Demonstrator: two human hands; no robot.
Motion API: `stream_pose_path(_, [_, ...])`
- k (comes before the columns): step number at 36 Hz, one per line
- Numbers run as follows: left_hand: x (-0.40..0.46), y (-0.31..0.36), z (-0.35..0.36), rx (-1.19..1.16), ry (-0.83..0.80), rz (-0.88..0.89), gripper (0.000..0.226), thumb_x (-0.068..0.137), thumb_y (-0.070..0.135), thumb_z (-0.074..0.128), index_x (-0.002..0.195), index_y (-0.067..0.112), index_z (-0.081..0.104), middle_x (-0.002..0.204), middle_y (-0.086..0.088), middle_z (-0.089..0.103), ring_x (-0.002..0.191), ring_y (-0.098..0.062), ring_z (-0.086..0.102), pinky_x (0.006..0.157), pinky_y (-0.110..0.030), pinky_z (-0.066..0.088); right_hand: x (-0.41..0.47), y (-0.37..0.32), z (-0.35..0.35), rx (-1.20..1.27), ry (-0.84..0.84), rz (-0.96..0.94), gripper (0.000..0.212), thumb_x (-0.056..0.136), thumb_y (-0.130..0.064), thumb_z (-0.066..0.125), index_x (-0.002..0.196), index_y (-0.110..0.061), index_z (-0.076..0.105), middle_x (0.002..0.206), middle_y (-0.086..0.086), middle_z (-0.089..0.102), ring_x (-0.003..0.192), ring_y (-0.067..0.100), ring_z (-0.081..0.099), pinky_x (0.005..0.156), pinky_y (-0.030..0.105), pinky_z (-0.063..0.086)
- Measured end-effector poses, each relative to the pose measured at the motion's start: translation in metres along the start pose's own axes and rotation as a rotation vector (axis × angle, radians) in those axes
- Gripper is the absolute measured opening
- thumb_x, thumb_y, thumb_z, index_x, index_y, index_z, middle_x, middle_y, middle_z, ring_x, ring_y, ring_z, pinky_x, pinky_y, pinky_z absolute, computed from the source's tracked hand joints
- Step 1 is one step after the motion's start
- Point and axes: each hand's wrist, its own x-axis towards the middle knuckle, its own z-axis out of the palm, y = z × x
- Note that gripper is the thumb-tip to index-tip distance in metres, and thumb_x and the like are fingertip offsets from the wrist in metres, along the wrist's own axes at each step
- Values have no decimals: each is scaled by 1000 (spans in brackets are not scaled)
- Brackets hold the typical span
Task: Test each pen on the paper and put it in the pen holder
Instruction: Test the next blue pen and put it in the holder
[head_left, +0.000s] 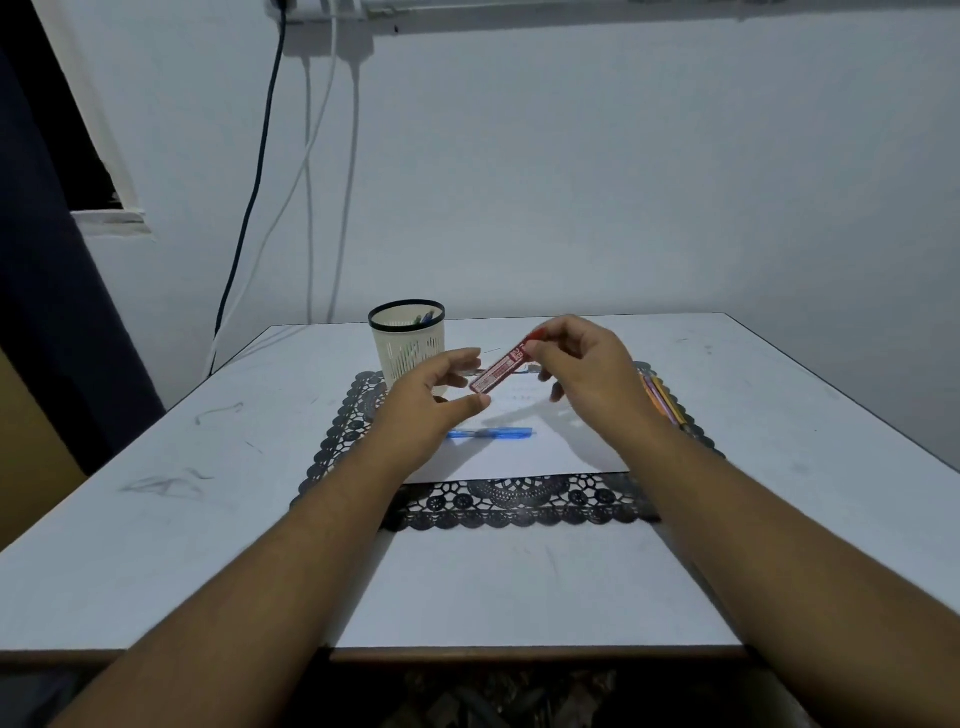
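Observation:
Both hands hold a flat red case (501, 370) with white print in the air above the white paper (524, 452). My right hand (587, 366) pinches its upper red end. My left hand (434, 397) pinches its lower end between thumb and fingers. A blue pen (491, 433) lies flat on the paper below the hands. The cream mesh pen holder (408, 340) with a black rim stands behind my left hand, with a few pens inside. Several orange and yellow pens (662, 397) lie at the mat's right side, partly hidden by my right wrist.
The paper lies on a black lace placemat (519, 501) on a white table (156, 519) with scuff marks. The table's far edge meets a wall where cables (306, 182) hang down. A dark curtain is at the left.

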Motion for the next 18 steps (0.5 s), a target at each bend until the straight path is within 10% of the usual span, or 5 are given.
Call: stream_pose_path(18, [-5,1,5,87,-57,33,41,89,15,77,127,28,69,114,15,73,102,-7,65,93,-44,55,2,-3,-13,-497,-115,-258,15,93,-28,60,97,-26,75,92,-12,68,76,4,57,71,31,49])
